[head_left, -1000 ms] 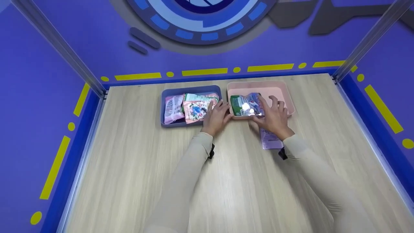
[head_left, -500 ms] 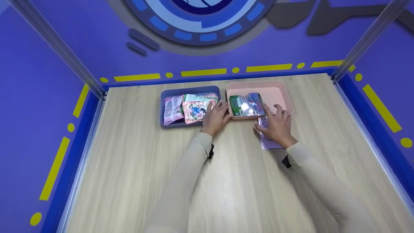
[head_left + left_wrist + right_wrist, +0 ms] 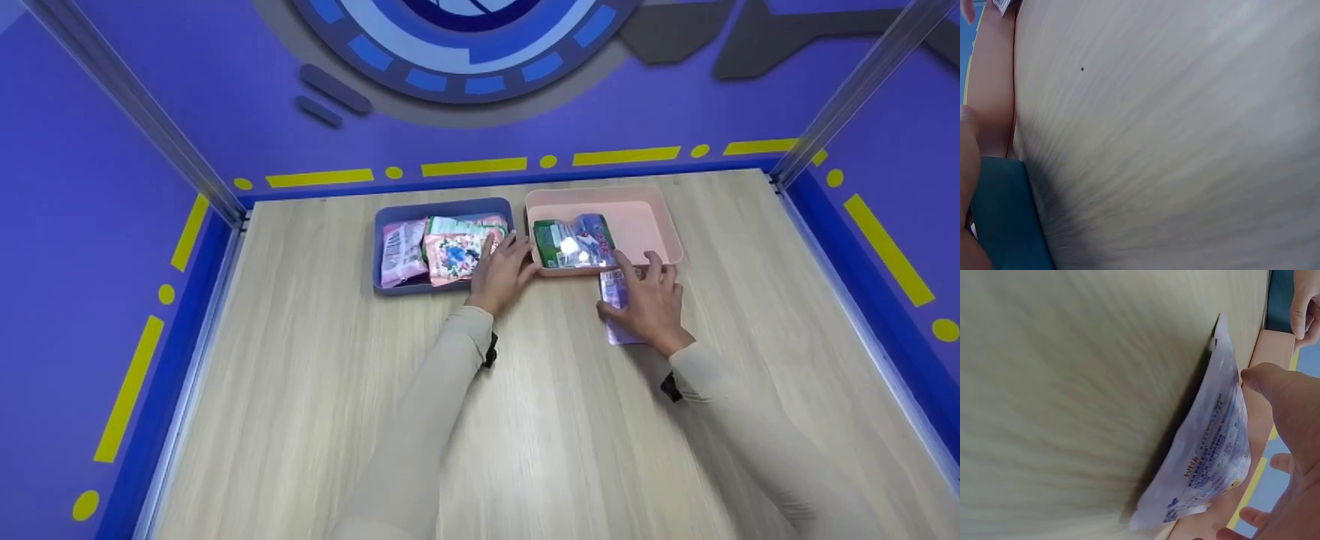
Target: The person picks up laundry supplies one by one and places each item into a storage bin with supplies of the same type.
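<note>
My left hand (image 3: 501,276) rests over the blue tray (image 3: 409,289) at its right front corner, with fingers extended towards the neighbouring pink tray (image 3: 637,214). My right hand (image 3: 651,304) hovers with fingers spread over a purple snack-like pouch (image 3: 613,289) lying on the table in front of the pink tray. In the right wrist view the pouch (image 3: 1207,455) shows printed text, and the thumb (image 3: 1266,379) is beside its upper end. A shiny green and purple packet (image 3: 576,241) lies in the left part of the pink tray.
Inside the blue tray lie a pink packet (image 3: 403,253) and a floral-patterned packet (image 3: 454,259), partly overlapping others. Both trays stand near the back edge of a light wooden table (image 3: 315,360). Blue-purple panels with yellow marks (image 3: 474,166) enclose the table at the back and sides.
My right hand has drawn back from the shiny packet in the pink tray and moved right and towards me, over the purple pouch. The left hand stays where it was.
</note>
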Tool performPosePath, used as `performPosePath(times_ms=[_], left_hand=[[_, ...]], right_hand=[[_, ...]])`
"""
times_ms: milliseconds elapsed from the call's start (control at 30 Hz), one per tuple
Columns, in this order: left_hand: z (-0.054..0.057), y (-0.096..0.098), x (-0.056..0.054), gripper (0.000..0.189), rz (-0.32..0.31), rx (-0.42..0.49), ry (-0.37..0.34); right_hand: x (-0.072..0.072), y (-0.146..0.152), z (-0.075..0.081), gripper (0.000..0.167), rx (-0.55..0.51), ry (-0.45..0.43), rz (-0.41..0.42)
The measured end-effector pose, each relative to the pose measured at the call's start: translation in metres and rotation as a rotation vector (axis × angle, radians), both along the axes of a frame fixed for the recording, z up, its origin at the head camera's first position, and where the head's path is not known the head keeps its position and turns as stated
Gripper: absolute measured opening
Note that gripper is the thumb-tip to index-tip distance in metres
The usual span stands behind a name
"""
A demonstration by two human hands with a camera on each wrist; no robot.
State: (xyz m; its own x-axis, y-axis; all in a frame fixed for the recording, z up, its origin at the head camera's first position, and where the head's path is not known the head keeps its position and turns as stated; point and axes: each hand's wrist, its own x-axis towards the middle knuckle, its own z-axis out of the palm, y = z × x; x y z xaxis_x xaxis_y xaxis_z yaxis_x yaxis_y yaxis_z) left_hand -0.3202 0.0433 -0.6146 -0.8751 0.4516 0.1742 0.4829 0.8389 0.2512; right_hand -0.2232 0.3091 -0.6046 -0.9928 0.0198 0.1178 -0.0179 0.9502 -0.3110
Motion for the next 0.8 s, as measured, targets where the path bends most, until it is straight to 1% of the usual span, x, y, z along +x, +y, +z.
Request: performPosePath(times_ms=[167, 433, 633, 800], left_hand=[[0.0, 0.0, 0.0, 0.054, -0.005, 0.009, -0.002], [0.0, -0.001, 0.001, 0.052, -0.006, 0.015, 0.004], [-0.001, -0.002, 0.0, 0.053, -0.018, 0.013, 0.027], [0.0, -0.001, 0.0, 0.054, -0.025, 0.011, 0.038]], right_hand=[[0.005, 0.002, 0.0, 0.098, -0.015, -0.033, -0.018], [0.01, 0.005, -0.002, 0.1, -0.011, -0.035, -0.028], [0.015, 0.008, -0.004, 0.1, -0.002, 0.007, -0.017], [0.019, 0.01, -0.003, 0.101, -0.006, 0.03, -0.028]])
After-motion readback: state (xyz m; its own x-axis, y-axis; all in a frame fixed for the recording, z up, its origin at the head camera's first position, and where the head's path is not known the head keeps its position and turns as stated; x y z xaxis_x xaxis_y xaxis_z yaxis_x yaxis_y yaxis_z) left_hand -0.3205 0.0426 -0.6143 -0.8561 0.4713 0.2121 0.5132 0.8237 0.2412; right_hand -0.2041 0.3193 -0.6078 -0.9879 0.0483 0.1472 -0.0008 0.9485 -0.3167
